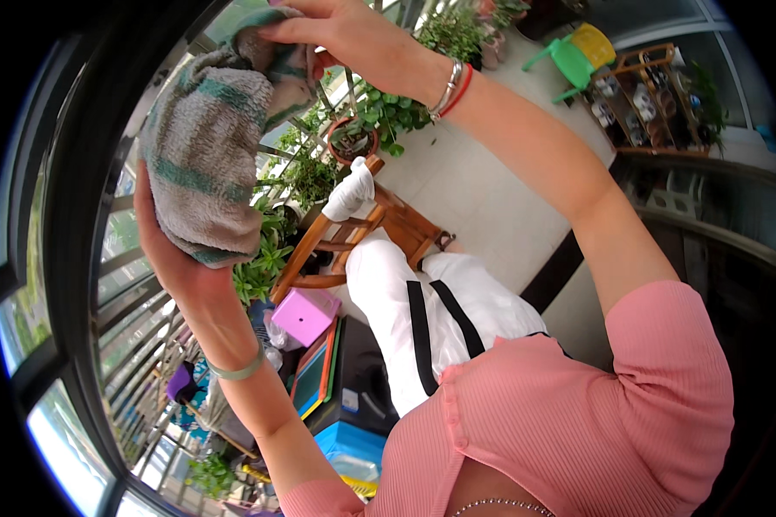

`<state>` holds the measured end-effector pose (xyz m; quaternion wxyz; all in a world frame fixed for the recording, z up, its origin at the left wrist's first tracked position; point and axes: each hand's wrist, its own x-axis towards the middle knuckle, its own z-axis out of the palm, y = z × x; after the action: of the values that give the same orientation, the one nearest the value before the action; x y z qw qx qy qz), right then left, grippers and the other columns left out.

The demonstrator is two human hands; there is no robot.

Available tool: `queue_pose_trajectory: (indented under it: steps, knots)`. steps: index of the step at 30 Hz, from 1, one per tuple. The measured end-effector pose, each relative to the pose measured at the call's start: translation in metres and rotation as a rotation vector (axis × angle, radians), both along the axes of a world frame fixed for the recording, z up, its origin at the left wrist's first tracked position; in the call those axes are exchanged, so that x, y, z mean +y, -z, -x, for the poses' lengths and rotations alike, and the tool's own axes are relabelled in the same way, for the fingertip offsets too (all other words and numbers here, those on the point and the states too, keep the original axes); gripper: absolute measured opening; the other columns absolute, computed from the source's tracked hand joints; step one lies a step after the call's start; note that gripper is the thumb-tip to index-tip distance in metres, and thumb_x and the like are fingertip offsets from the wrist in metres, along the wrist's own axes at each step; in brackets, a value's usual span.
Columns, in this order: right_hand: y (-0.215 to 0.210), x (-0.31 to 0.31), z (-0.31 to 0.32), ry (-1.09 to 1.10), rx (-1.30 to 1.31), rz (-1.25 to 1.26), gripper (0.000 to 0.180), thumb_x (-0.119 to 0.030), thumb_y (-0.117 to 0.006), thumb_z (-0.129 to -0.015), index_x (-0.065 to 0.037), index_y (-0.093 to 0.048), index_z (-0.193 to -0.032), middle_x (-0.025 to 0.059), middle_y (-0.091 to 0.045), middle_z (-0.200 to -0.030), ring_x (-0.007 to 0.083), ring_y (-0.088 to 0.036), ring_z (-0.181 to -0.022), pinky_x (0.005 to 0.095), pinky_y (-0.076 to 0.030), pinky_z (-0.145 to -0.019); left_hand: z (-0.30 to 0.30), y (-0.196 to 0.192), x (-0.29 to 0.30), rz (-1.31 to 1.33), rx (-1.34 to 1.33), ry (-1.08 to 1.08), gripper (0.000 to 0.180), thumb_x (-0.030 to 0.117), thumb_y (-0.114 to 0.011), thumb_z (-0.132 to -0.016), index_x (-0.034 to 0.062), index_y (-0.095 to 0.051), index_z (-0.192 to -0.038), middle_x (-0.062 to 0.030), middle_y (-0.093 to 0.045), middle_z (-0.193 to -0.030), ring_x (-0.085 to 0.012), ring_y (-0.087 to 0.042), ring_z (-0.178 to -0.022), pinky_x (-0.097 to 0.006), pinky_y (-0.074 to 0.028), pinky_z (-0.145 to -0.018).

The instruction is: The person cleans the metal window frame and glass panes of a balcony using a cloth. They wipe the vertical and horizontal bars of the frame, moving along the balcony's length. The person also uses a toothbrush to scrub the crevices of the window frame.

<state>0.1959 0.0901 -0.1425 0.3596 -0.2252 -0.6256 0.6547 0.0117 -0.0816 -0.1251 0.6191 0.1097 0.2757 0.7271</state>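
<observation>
A grey towel (207, 155) with green stripes is bunched between my two raised hands, near the window bars. My right hand (345, 39) pinches its upper end between thumb and fingers. From below, my left hand (177, 258) holds the bulk of the cloth; most of its fingers are hidden behind the folds. A pale green bangle (237, 366) circles my left wrist. On my right wrist are a silver bracelet and a red band (457, 93).
Below stands a wooden chair (319, 250) with a white cloth (351, 191) over its back. Potted plants (353, 138) line the railing. A pink stool (306, 315) and a blue box (353, 448) are low on the left. Far right are a green chair (571, 62) and a shoe rack (647, 108).
</observation>
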Motion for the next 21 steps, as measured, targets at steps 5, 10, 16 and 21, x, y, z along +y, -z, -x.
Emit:
queue_pose_trajectory:
  steps: [5,10,16,21]
  knots:
    - [0.026,-0.041,-0.057,-0.035,-0.161,-0.176,0.027,-0.023,-0.055,-0.09,-0.006,-0.064,-0.11,0.0009,-0.062,-0.079,0.0064,-0.057,-0.063,0.022,-0.046,-0.056,-0.064,0.04,-0.043,-0.054,0.002,-0.07,0.041,0.032,-0.04,-0.097,0.0009,-0.053,-0.121,-0.0138,-0.058,-0.121,-0.0261,-0.057,-0.109,-0.041,-0.046,-0.095]
    - [0.048,-0.081,-0.138,-0.139,-0.298,-0.023,0.026,-0.021,-0.057,-0.09,-0.005,-0.062,-0.11,-0.0019,-0.061,-0.083,0.0046,-0.055,-0.069,0.0213,-0.045,-0.06,-0.162,0.07,-0.077,0.136,-0.041,-0.183,0.045,0.035,-0.039,-0.097,0.0002,-0.049,-0.124,-0.0142,-0.058,-0.119,-0.0257,-0.057,-0.107,-0.04,-0.047,-0.092]
    - [0.072,-0.141,-0.218,-0.145,-0.157,0.174,0.042,-0.031,-0.058,-0.092,-0.003,-0.053,-0.122,-0.0006,-0.059,-0.106,0.0062,-0.054,-0.098,0.021,-0.045,-0.082,-0.275,0.095,-0.11,0.261,-0.193,-0.055,0.051,0.04,-0.04,-0.095,0.0035,-0.045,-0.13,-0.0129,-0.055,-0.124,-0.0272,-0.056,-0.111,-0.042,-0.048,-0.093]
    - [0.062,-0.191,-0.27,-0.248,0.097,0.698,0.056,-0.038,-0.056,-0.092,-0.006,-0.04,-0.134,0.0028,-0.053,-0.12,0.0098,-0.052,-0.107,0.0247,-0.042,-0.092,-0.336,0.094,-0.125,0.268,-0.11,0.027,0.052,0.041,-0.043,-0.095,0.0035,-0.044,-0.131,-0.0108,-0.055,-0.124,-0.0251,-0.056,-0.11,-0.037,-0.046,-0.095]
